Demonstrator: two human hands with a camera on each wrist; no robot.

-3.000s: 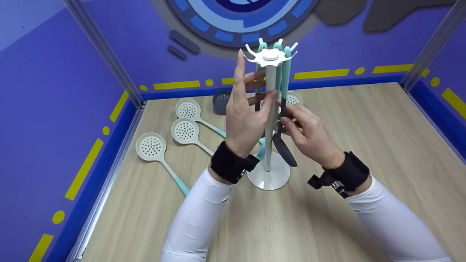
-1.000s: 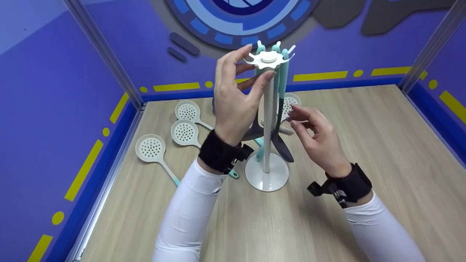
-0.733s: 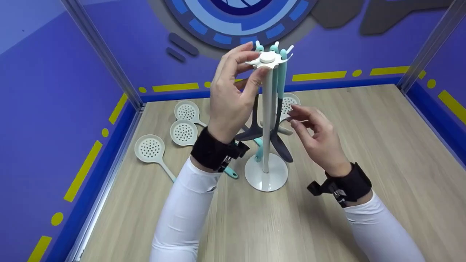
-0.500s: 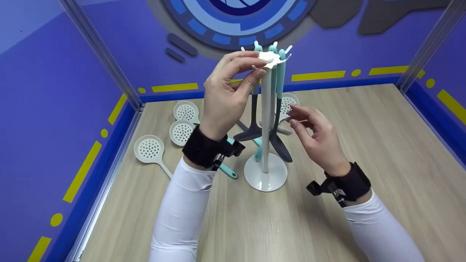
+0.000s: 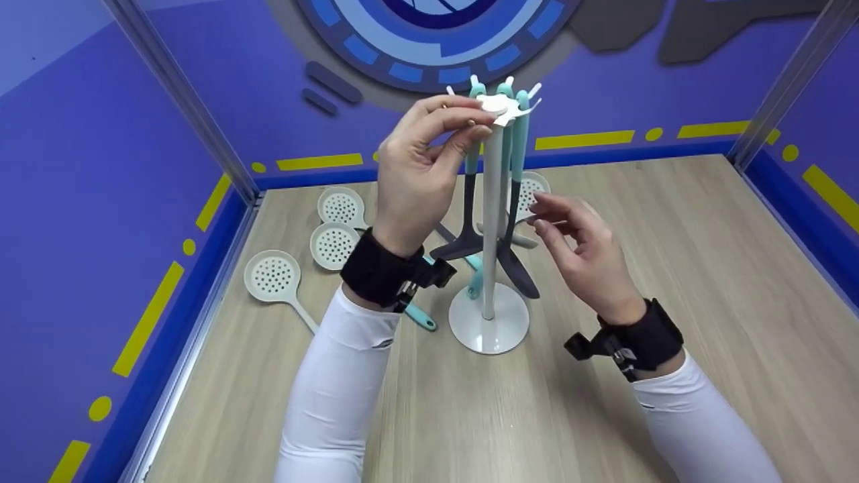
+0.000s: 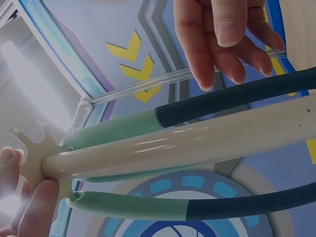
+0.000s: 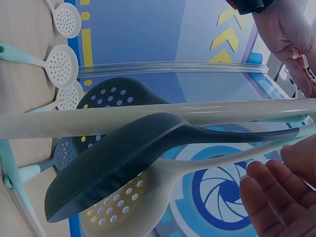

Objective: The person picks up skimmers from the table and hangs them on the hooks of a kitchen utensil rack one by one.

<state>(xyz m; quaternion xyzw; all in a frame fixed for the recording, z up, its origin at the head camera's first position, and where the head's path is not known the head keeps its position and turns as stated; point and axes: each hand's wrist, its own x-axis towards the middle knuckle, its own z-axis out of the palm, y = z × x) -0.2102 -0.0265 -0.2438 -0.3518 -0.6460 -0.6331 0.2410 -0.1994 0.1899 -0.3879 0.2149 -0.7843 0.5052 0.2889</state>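
Note:
A white utensil stand [image 5: 492, 228] stands upright on its round base. My left hand [image 5: 416, 181] pinches the edge of its hooked top, with thumb and fingers at the rim in the left wrist view too. Several turquoise-handled utensils hang from the hooks. In the right wrist view these include a solid dark spoon [image 7: 118, 163], a dark skimmer [image 7: 113, 91] partly behind the pole, and a pale skimmer [image 7: 158, 197]. To the right of the hanging utensils, my right hand [image 5: 584, 248] has loosely bent fingers and holds nothing.
Pale skimmers lie on the wooden table to the left: one near the front [image 5: 272, 276], another further back [image 5: 333, 246], a third behind it [image 5: 341, 206]. Behind the stand shows another pale skimmer [image 5: 535, 190]. Blue walls [image 5: 671, 100] enclose the table.
Since the earliest frame, my left hand has risen from the pole to pinch the hooked top. My right hand has let go of the dark utensil and drawn back right. Lately both barely move.

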